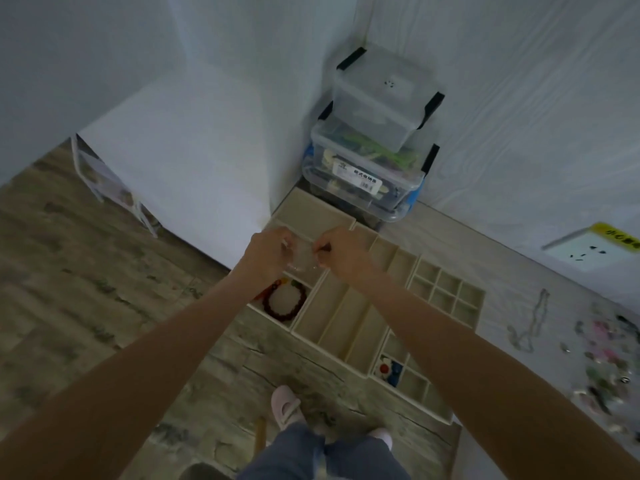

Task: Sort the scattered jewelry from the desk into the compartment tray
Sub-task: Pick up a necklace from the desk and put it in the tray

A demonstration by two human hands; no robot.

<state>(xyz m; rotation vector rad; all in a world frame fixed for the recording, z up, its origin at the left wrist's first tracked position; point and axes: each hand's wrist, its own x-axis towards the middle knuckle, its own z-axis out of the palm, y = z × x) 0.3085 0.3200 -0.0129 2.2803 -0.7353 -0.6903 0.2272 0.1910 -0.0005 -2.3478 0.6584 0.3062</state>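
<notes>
both our arms reach out; our left hand [268, 251] and right hand [341, 252] pinch what looks like a clear bracelet [300, 259] over the compartment tray [346, 317], above its dark bead bracelet [284, 303].

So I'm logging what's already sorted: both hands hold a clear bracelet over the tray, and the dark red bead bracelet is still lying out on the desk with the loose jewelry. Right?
Not quite. The head view shows the dark red bead bracelet already lying in a compartment of the tray, not out with the loose jewelry. The rest holds: the left hand and right hand hold a clear bracelet over the tray.
</notes>
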